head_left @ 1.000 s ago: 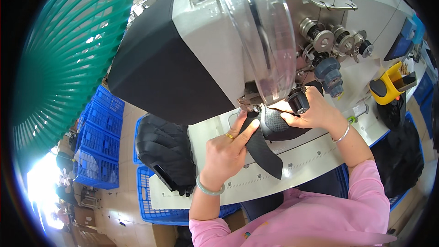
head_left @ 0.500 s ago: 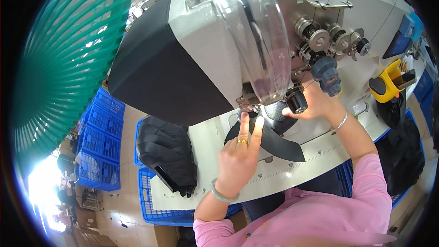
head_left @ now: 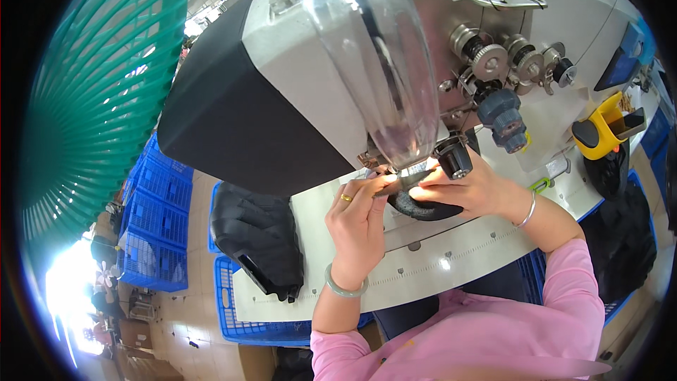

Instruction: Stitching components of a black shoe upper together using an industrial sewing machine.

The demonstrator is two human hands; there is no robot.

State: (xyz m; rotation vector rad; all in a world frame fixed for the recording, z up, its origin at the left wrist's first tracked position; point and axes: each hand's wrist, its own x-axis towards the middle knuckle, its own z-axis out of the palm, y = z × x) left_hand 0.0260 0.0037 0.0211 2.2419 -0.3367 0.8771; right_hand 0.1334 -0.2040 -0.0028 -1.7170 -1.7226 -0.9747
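Observation:
A large grey-and-black sewing machine [head_left: 296,77] with a clear guard [head_left: 381,63] fills the upper view. My left hand [head_left: 358,222], with a ring and a pale bangle, presses its fingertips on a black fabric piece [head_left: 423,206] right under the needle area. My right hand [head_left: 469,187], wearing a thin bracelet, holds the same piece from the right, beside a black knob [head_left: 453,157]. Most of the fabric is hidden by my hands.
The white machine table [head_left: 423,261] runs below my hands. A pile of black fabric [head_left: 257,236] hangs over a blue crate [head_left: 243,310] at left. A yellow-and-black tool [head_left: 603,130] lies at right, more black pieces [head_left: 624,236] below it. A green fan guard [head_left: 92,99] curves on the left.
The long black strip that lay across the table is no longer spread out; both my hands have closed in on the fabric under the needle.

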